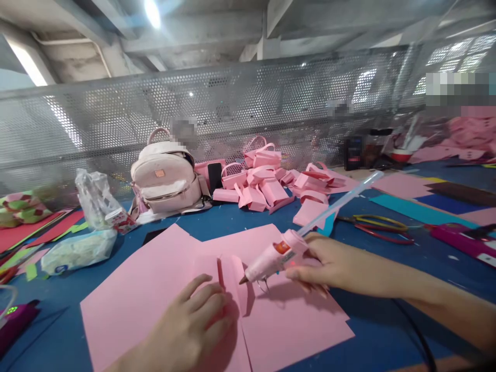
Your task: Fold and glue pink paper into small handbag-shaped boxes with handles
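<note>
Your left hand (pixel 189 320), nearest in the head view, is over pink paper (pixel 135 289) by the bench's (pixel 58 310) near edge, fingers curled; I cannot tell whether they pinch it. Your right hand (pixel 327 261) grips the glue gun (pixel 267 262), glue stick (pixel 341 202) loaded, above the paper. Toward the far edge stand a backpack (pixel 165 175) and piled paper baskets (pixel 252 198). Toward the left edge, a packet (pixel 79 250) holds pale, indistinct contents.

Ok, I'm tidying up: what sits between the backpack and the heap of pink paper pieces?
In the head view, a dark phone stands there, with something pink behind it.
</note>
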{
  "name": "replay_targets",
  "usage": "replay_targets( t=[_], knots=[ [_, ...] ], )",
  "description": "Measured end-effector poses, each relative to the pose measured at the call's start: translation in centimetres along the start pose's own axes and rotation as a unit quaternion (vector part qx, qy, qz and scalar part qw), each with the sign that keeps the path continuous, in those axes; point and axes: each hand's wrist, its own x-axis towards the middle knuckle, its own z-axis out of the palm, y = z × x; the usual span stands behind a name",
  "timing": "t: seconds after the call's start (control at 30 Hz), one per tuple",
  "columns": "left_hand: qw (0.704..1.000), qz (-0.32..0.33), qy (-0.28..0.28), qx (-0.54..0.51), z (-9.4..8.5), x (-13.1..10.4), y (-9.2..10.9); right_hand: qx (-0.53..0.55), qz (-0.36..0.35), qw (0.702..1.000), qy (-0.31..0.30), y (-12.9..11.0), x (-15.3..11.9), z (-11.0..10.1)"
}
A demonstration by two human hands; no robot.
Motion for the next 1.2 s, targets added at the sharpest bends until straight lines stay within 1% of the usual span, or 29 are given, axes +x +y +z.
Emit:
replay_targets(
  t=[0.07, 0.13, 0.17, 0.23, 0.3, 0.33, 0.4, 0.47, 0.53, 0.63, 0.73, 0.8, 0.87, 0.97, 1.13, 1.2],
  knots=[
    [1.0, 0.0, 0.006, 0.012, 0.2, 0.0, 0.1, 0.014, -0.009, 1.0, 0.007, 0.3, 0.1, -0.1],
    [1.0, -0.013, -0.014, 0.021, -0.3, 0.3, 0.3, 0.02, -0.014, 1.0, 0.011, 0.5, 0.2, -0.2],
    [0.999, -0.021, -0.026, 0.026, -0.7, 0.5, 0.3, 0.019, -0.014, 1.0, 0.013, 0.6, 0.2, -0.3],
    [0.997, -0.015, -0.065, 0.028, -2.0, 0.9, 0.2, 0.013, -0.008, 1.0, 0.018, 0.9, 0.2, -0.5],
    [0.997, -0.013, -0.076, 0.027, -3.6, 1.0, -0.2, 0.004, 0.001, 1.0, 0.021, 1.3, 0.1, -0.6],
    [0.997, -0.015, -0.072, 0.022, -4.3, 0.8, -0.5, -0.001, 0.004, 1.0, 0.022, 1.6, 0.1, -0.6],
    [0.995, -0.012, -0.094, 0.013, -5.3, 0.2, -1.3, -0.009, 0.007, 1.0, 0.024, 1.9, 0.1, -0.7],
    [0.992, 0.001, -0.125, 0.015, -5.7, -0.8, -2.2, -0.009, 0.004, 1.0, 0.022, 1.9, 0.2, -0.7],
    [0.988, 0.002, -0.151, 0.02, -5.4, -1.7, -3.0, 0.001, -0.004, 1.0, 0.014, 1.6, 0.3, -0.6],
    [0.985, 0.002, -0.171, -0.018, -4.5, -2.2, -3.8, 0.02, -0.015, 1.0, -0.002, 0.8, 0.5, -0.5],
    [0.982, 0.031, -0.171, -0.077, -3.8, -1.4, -4.1, 0.018, -0.012, 1.0, -0.013, 0.1, 0.6, -0.3],
    [0.979, 0.051, -0.17, -0.105, -3.5, -0.5, -4.1, 0.0, -0.006, 1.0, -0.011, -0.1, 0.4, -0.2],
    [0.977, 0.055, -0.163, -0.129, -3.4, 0.3, -4.1, -0.032, 0.0, 0.999, -0.003, -0.2, 0.3, -0.1],
    [0.974, 0.029, -0.151, -0.164, -3.4, 0.9, -4.0, -0.076, -0.004, 0.997, 0.009, -0.1, 0.1, 0.0],
    [0.96, -0.025, -0.18, -0.214, -3.4, 1.0, -3.9, -0.126, -0.009, 0.992, 0.007, 0.1, 0.8, 0.8],
    [0.957, -0.04, -0.172, -0.23, -3.1, 1.2, -3.8, -0.145, -0.002, 0.989, 0.005, 0.2, 1.2, 1.1]
  ],
)
